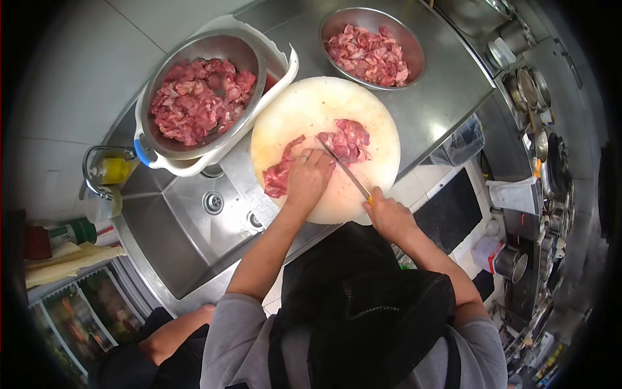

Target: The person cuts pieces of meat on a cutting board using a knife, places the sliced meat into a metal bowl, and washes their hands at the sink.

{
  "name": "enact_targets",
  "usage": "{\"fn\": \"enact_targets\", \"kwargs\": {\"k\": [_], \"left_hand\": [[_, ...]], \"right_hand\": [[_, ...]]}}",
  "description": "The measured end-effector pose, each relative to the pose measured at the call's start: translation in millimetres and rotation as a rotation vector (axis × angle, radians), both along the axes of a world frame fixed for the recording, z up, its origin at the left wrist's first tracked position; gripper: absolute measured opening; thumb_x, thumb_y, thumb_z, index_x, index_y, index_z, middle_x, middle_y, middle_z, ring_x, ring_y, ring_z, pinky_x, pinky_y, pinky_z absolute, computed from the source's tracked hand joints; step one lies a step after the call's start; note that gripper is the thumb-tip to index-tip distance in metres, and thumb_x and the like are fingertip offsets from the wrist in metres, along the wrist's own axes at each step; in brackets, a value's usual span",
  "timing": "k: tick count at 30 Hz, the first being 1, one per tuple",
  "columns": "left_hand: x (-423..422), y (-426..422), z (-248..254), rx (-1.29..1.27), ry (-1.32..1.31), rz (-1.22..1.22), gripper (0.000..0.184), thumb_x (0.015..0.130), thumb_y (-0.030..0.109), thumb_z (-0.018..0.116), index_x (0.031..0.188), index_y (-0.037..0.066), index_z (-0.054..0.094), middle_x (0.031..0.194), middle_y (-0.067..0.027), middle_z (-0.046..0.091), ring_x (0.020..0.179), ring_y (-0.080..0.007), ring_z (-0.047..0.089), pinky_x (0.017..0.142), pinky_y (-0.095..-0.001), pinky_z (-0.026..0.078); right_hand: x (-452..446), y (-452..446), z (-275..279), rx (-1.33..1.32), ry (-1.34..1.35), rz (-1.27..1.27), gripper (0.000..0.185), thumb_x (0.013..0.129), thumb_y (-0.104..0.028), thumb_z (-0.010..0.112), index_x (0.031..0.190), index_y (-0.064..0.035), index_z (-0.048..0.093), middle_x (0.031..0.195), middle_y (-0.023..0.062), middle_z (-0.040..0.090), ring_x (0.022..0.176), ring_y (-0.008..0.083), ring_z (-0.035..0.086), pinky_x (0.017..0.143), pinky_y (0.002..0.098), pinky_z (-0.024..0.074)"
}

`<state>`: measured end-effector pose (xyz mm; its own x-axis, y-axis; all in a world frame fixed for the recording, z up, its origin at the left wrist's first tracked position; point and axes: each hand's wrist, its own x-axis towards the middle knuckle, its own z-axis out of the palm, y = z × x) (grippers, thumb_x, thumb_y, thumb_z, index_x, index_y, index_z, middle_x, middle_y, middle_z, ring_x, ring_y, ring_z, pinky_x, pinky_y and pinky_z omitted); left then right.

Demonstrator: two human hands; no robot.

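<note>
On a round, pale cutting board (379, 159) lies raw red meat (277, 178), with a cut portion (352, 141) to its right. My left hand (310, 175) presses down on the meat, fingers curled over it and a ring on one finger. In my right hand (391, 216) is a knife (346, 170), gripped by its yellow handle. The blade points up and left, its tip between the cut portion and my left fingers. Whether the edge is inside the meat is hard to tell.
A large metal bowl (151, 133) of meat rests in a white tub (289, 72) at the upper left. Another metal bowl (418, 48) of meat pieces stands behind the board. A steel sink (159, 240) is at left; another person's arm (178, 334) shows below it.
</note>
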<state>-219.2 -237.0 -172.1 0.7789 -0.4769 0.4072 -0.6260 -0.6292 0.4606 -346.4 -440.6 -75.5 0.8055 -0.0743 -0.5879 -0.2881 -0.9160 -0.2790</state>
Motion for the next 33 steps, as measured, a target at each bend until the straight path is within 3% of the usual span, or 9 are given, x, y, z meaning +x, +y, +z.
{"fn": "enact_targets", "kwargs": {"k": [5, 11, 14, 17, 20, 25, 33], "left_hand": [[-2, 4, -2, -0.001, 0.016, 0.031, 0.023, 0.082, 0.009, 0.083, 0.103, 0.005, 0.074, 0.106, -0.0107, 0.07, 0.103, -0.033, 0.065, 0.092, -0.045, 0.054], [-19, 18, 19, -0.027, 0.037, -0.008, 0.035, 0.08, 0.011, 0.085, 0.111, 0.001, 0.074, 0.117, -0.0143, 0.07, 0.114, -0.0348, 0.066, 0.1, -0.0457, 0.054], [-29, 25, 36, -0.029, -0.011, -0.069, 0.035, 0.083, 0.014, 0.086, 0.113, 0.001, 0.074, 0.122, -0.0149, 0.07, 0.117, -0.0361, 0.067, 0.099, -0.0463, 0.055], [-26, 26, 29, -0.142, 0.123, -0.03, 0.032, 0.086, 0.015, 0.087, 0.112, 0.003, 0.073, 0.123, -0.0141, 0.071, 0.117, -0.0367, 0.068, 0.097, -0.0461, 0.056], [-20, 16, 30, -0.163, 0.077, -0.001, 0.026, 0.087, 0.013, 0.087, 0.105, 0.004, 0.072, 0.121, -0.0131, 0.07, 0.112, -0.0363, 0.069, 0.091, -0.0462, 0.057], [-17, 8, 20, -0.101, 0.043, -0.002, 0.022, 0.084, 0.007, 0.086, 0.093, 0.007, 0.066, 0.101, -0.0108, 0.069, 0.096, -0.034, 0.066, 0.083, -0.0466, 0.051], [-25, 1, 11, -0.107, 0.013, 0.115, 0.017, 0.087, 0.01, 0.083, 0.094, 0.008, 0.069, 0.097, -0.0091, 0.068, 0.094, -0.0331, 0.065, 0.084, -0.0471, 0.049]], "right_hand": [[-37, -24, 6, -0.039, 0.098, -0.003, 0.041, 0.113, -0.043, 0.055, 0.122, -0.0036, 0.051, 0.098, 0.031, 0.075, 0.096, 0.0542, 0.074, 0.086, 0.0635, 0.0572], [-27, -53, 10, -0.077, -0.088, 0.089, 0.044, 0.112, -0.047, 0.057, 0.12, -0.004, 0.052, 0.092, 0.0306, 0.074, 0.088, 0.0532, 0.074, 0.079, 0.0645, 0.0568], [-32, -51, 12, -0.043, -0.184, 0.03, 0.043, 0.111, -0.047, 0.059, 0.117, -0.0047, 0.053, 0.084, 0.0292, 0.073, 0.081, 0.053, 0.073, 0.075, 0.0639, 0.0567], [-36, -53, 11, 0.003, -0.308, -0.06, 0.04, 0.111, -0.045, 0.061, 0.115, -0.0057, 0.053, 0.077, 0.0276, 0.072, 0.076, 0.0532, 0.072, 0.069, 0.0626, 0.0567], [-45, -50, 11, 0.0, -0.31, -0.03, 0.038, 0.11, -0.043, 0.062, 0.113, -0.0067, 0.053, 0.076, 0.0271, 0.072, 0.072, 0.0532, 0.071, 0.066, 0.0621, 0.0567], [-55, -41, -2, 0.0, -0.287, 0.03, 0.037, 0.11, -0.043, 0.063, 0.112, -0.0068, 0.055, 0.076, 0.0261, 0.072, 0.073, 0.0524, 0.072, 0.067, 0.0614, 0.0576], [-46, -40, 2, -0.041, -0.261, 0.079, 0.037, 0.11, -0.044, 0.061, 0.113, -0.0077, 0.055, 0.082, 0.0254, 0.074, 0.08, 0.0517, 0.073, 0.074, 0.0608, 0.0586]]}}
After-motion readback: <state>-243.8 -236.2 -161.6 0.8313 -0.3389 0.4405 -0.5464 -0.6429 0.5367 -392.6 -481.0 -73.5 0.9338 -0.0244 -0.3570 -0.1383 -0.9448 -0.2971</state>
